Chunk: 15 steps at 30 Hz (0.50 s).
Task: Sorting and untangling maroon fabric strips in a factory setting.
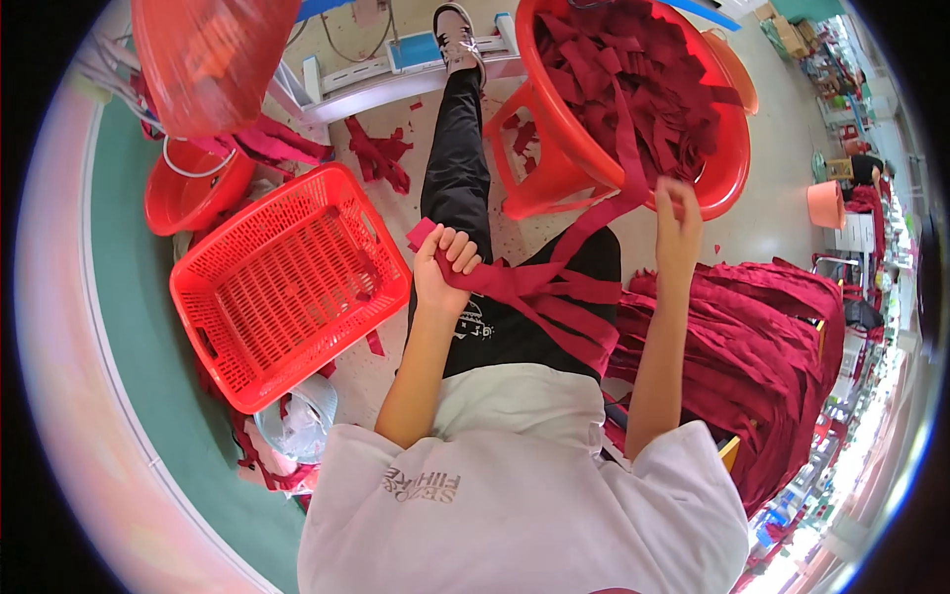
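My left hand (447,267) is closed around a bunch of dark red fabric strips (529,282), with a short end sticking out past the thumb side. The strips' loose tails lie over my right thigh. One long strip (630,158) runs from the bunch up into a round red basin (737,173) heaped with red fabric pieces (633,79). By the basin's near rim, just right of that strip, my right hand (678,218) is raised with its fingers loosely bent and apart. Nothing shows between those fingers.
An orange-red plastic stool (544,148) stands under the basin. At left are a rectangular red basket (341,327) and a smaller red tub (198,188). Long red strips (742,337) are piled at my right. A metal machine frame (396,89) stands ahead.
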Available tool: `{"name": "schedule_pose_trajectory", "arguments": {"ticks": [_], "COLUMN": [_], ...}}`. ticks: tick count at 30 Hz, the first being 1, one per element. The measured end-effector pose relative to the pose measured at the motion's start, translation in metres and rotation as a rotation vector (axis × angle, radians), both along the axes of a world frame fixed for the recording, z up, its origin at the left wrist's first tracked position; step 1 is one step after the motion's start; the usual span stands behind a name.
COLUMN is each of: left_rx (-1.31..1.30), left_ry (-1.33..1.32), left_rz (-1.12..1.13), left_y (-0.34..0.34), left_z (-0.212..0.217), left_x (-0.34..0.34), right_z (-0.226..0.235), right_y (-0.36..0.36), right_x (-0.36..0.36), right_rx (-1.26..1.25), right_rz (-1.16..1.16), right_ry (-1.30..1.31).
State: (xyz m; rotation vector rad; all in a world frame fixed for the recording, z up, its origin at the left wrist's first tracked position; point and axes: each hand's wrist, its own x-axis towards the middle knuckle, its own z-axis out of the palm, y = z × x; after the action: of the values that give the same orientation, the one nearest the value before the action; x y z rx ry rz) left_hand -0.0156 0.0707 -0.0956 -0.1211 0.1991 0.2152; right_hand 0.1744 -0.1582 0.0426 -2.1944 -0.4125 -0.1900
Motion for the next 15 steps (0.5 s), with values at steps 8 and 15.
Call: {"name": "schedule_pose_trajectory", "arguments": {"ticks": [8, 15], "left_rx": [0.075, 0.092], "left_ry": [0.073, 0.059], "left_rz": [-0.045, -0.154], "left_y": [-0.006, -0.011], "left_z": [-0.007, -0.032], "left_x": [0.008, 0.004], "right_z": [-0.008, -0.006], "right_y": [0.037, 0.050], "right_x": [0.072, 0.097], "right_rx": [0.467, 0.142], "right_rz": [0.307, 0.157], "right_ry": [0.700, 0.608]}}
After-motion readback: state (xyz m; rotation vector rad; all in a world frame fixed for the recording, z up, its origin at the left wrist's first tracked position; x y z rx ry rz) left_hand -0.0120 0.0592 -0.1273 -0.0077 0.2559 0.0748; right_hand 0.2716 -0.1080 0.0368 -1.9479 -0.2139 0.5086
